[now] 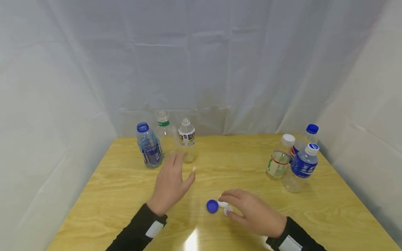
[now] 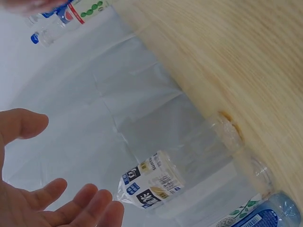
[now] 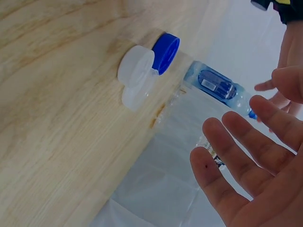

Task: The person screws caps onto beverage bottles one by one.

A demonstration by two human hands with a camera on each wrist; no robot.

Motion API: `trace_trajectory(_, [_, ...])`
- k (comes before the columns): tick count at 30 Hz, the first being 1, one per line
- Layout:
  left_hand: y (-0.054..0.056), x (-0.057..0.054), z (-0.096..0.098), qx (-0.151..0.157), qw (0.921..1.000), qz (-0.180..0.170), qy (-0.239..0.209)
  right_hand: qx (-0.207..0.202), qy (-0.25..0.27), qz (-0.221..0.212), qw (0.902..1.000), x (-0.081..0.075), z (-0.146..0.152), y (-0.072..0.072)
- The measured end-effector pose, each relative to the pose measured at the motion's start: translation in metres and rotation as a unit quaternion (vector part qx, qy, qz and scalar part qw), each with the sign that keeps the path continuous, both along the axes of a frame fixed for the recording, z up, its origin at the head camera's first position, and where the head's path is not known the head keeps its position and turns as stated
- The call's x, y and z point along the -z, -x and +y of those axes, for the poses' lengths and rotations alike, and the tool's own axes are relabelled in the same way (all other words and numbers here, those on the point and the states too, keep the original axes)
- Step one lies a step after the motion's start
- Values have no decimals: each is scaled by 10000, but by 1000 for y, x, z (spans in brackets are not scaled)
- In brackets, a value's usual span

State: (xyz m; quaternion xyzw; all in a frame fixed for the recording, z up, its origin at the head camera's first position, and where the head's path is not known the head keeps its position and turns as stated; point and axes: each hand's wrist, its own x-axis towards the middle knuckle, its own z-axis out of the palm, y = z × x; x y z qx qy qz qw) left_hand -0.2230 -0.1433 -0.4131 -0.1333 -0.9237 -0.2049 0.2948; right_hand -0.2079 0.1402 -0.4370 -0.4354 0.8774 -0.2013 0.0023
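Observation:
My left hand [image 1: 171, 181] reaches over the table with fingers extended and thumb apart, holding nothing. Just beyond its fingertips stands an uncapped clear bottle [image 1: 187, 137] with a white, black and yellow label, also seen in the left wrist view. Beside that are a taller clear open bottle [image 1: 163, 123] with a green band and a blue-tinted open bottle [image 1: 150, 150]. My right hand [image 1: 251, 211] hovers by a blue cap [image 3: 166, 53], a white cap [image 3: 136, 65] and a translucent cap [image 3: 137, 97]. Its fingers are loosely bent and grip nothing; they partly hide the two paler caps in the head view.
Three capped bottles stand at the table's right: one with a white cap and pale label [image 1: 277, 164], one with a blue cap [image 1: 312, 129], and one with a blue label [image 1: 304, 167]. White sheeting [image 1: 201, 69] hangs behind the wooden table [image 1: 103, 202] and along both sides.

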Motion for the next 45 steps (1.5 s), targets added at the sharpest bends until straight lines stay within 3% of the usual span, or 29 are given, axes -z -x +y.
trace_trajectory(9, [37,0,-1,-104,9995,-139,-268,143,-174,-60,9997,8,3,-4])
trace_trajectory(19, [65,-2,3,-276,9974,-376,-556,304,-315,233,9988,16,5,-2])
trace_trajectory(26, [85,-1,9,-402,9963,-251,-719,446,-437,289,9976,23,7,-2])
trace_trajectory(45, [117,-6,11,-688,9907,-265,-1142,490,-689,72,9964,33,11,-1])
